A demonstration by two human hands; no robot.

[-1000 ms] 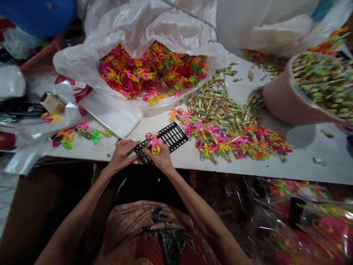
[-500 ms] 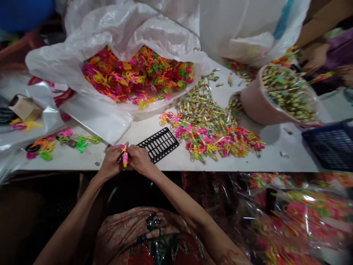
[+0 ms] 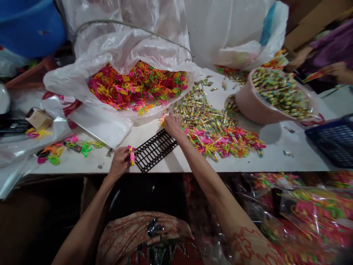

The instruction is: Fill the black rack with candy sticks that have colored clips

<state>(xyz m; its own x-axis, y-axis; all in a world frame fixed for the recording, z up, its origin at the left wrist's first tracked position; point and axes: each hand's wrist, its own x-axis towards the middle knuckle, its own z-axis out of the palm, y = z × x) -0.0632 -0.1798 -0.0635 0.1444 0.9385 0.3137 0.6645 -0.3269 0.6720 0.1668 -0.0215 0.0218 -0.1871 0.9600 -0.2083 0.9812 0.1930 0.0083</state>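
In the head view my left hand (image 3: 121,162), at the table's front edge, is closed on a small pink and yellow plastic toy piece (image 3: 132,155). My right hand (image 3: 173,127) is over the far right corner of a black slotted plastic tray (image 3: 154,151), by the left end of a heap. Its fingers are bunched and point down near some orange pieces (image 3: 162,120); whatever they grip is hidden. That heap mixes clear candy-filled tubes (image 3: 212,116) at the back with bright plastic toy pieces (image 3: 228,141) along the front.
A white plastic sack (image 3: 68,79) of colourful toy pieces lies open behind. To the right are a pink bucket (image 3: 248,101) full of tubes and a blue basket (image 3: 331,141). Loose toys (image 3: 85,147) lie at left. A co-worker's hand (image 3: 335,71) is at far right.
My right hand has left my left hand and moved right and away to the heap's edge. The left hand keeps the pink and yellow piece. The view has shifted slightly.
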